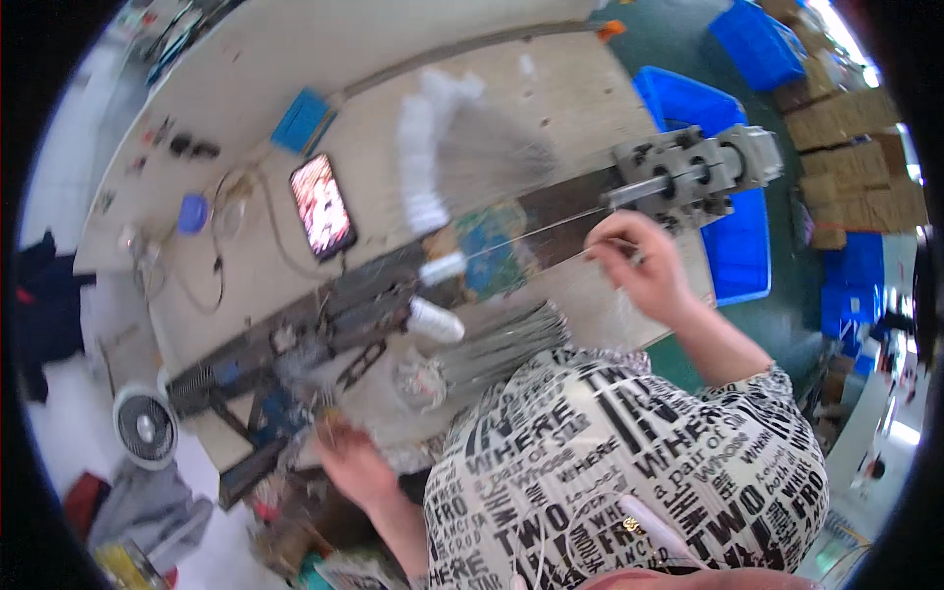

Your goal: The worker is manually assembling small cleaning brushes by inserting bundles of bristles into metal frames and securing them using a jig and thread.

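Observation:
My right hand (639,261) is raised at the right of the bench, thumb and fingers closed in a pinch; whatever lies between them is too small to name. Just beyond it, a thin straight rod (536,234) runs from a white block (442,267) to a metal clamping fixture (678,180). My left hand (352,460) is low at the left, smeared by motion, beside the dark metal mechanism (295,369); its fingers cannot be made out. Between the hands lie a bundle of thin grey rods (506,346) and a white cylinder (433,322).
Thin rods with white ends (423,147) fan out across the bench (580,79). A lit phone (323,206), a blue box (302,121) and a cable (265,202) lie at the left. Blue bins (742,256) stand beyond the right edge; a fan (146,428) stands lower left.

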A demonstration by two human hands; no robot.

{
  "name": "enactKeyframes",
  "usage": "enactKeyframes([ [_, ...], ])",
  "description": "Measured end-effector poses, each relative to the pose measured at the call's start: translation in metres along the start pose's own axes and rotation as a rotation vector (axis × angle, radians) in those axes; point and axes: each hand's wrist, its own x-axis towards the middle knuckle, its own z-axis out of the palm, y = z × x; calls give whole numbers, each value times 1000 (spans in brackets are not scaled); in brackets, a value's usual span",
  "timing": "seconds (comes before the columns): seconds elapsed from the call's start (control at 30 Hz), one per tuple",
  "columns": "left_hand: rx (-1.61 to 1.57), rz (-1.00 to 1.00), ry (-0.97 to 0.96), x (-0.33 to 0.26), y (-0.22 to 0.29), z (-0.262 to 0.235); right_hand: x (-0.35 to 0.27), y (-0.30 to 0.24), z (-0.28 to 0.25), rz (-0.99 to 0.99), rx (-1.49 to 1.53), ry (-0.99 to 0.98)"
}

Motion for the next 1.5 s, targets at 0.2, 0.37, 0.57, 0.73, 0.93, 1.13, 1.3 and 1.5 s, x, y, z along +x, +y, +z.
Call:
enactKeyframes([
  [0.2,826,832,-821,-35,82,180,35,-94,19,-957,-108,-423],
  [0.37,189,84,-665,-22,39,132,37,-74,45,-698,-176,-222],
  [0.57,144,209,-578,-21,43,128,25,30,143,-19,-298,-624],
  [0.73,307,257,-590,-11,53,130,44,-8,85,-260,-520,-604],
  [0.93,202,301,-684,-11,56,159,52,-15,12,-584,-1436,-455],
  [1.13,298,260,-587,-8,58,150,97,-15,12,-604,-1190,-314],
  [1.3,765,568,-583,-8,80,166,135,10,18,-644,-1225,-330],
  [1.5,1171,1118,-762,-10,77,245,133,-58,3,-815,-540,-121],
])
